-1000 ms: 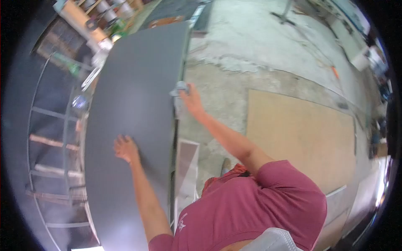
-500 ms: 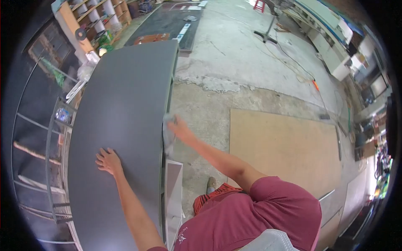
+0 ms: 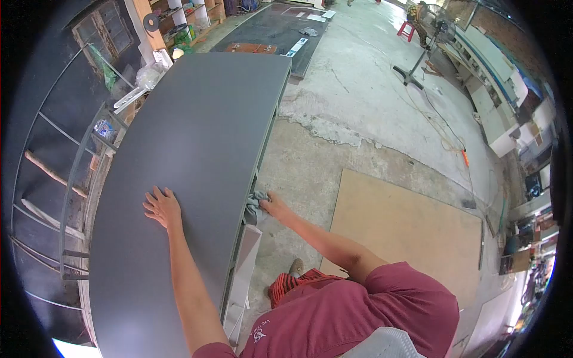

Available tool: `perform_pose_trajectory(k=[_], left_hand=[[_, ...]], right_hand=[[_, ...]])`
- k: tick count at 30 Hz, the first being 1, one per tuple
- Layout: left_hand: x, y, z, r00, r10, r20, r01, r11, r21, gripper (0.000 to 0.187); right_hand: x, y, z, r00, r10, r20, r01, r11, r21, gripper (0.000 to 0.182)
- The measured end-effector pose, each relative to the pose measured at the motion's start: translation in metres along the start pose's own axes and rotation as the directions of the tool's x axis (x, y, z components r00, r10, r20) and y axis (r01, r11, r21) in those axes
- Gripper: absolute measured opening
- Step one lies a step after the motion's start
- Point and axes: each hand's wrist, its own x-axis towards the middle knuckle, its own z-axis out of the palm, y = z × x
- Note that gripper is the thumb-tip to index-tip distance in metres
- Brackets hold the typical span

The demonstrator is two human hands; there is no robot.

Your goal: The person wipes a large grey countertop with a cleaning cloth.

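Note:
A long dark grey panel [image 3: 197, 131] lies flat in front of me, forming the top of a piece of furniture. Flat on its surface rests my left hand [image 3: 163, 207], fingers spread and holding nothing. Beside the panel's right edge, my right hand [image 3: 272, 204] grips a crumpled grey-green cloth [image 3: 255, 207], which touches the side of the furniture. Just below the cloth, a white board-like part [image 3: 246, 259] sticks out from that side.
A tan board [image 3: 406, 232] lies on the concrete floor to my right. A standing fan [image 3: 439, 30] and a person on a red stool [image 3: 406, 31] are at the back. Metal racks [image 3: 65, 227] line the left. Another dark panel [image 3: 268, 36] lies beyond.
My right hand has moved down along the edge toward me with the cloth. My left hand stays spread on the panel. The whole view has shifted and turned slightly.

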Motion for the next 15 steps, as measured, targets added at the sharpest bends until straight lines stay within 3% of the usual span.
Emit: perform_pose_trajectory(k=[2, 3, 5, 6, 8, 12, 14, 15], left_hand=[[-0.001, 0.0, 0.0, 1.0, 0.001, 0.003, -0.001, 1.0, -0.015, 0.047], [-0.001, 0.001, -0.004, 1.0, -0.001, 0.003, 0.001, 1.0, -0.014, 0.047], [-0.001, 0.003, -0.011, 0.996, -0.019, 0.091, 0.019, 1.0, 0.005, 0.05], [-0.001, 0.003, -0.009, 0.996, -0.019, 0.09, 0.018, 1.0, 0.006, 0.05], [-0.002, 0.002, -0.004, 1.0, -0.005, 0.02, 0.006, 1.0, -0.022, 0.046], [-0.002, 0.002, -0.004, 1.0, -0.003, 0.026, 0.003, 1.0, -0.002, 0.047], [-0.002, 0.006, -0.008, 0.999, -0.01, 0.049, 0.009, 1.0, 0.01, 0.047], [-0.002, 0.008, -0.008, 0.999, -0.009, 0.04, 0.009, 1.0, 0.008, 0.047]], right_hand=[[0.008, -0.014, -0.005, 0.999, -0.007, -0.036, 0.016, 0.967, 0.253, 0.044], [0.011, -0.029, -0.01, 0.999, -0.008, -0.033, 0.016, 0.968, 0.252, 0.044], [0.018, -0.063, -0.022, 0.976, -0.016, -0.219, 0.11, 0.9, 0.423, 0.037], [0.021, -0.075, -0.029, 0.976, -0.016, -0.219, 0.11, 0.899, 0.423, 0.037], [0.03, -0.092, -0.044, 0.929, -0.097, -0.358, 0.285, 0.803, 0.523, 0.045], [0.047, -0.085, -0.053, 0.858, -0.275, -0.435, 0.452, 0.806, 0.381, 0.041], [0.05, -0.057, -0.04, 0.818, -0.47, -0.33, 0.505, 0.863, 0.022, 0.035], [0.042, -0.05, -0.04, 0.903, -0.344, -0.257, 0.384, 0.915, 0.122, 0.035]])
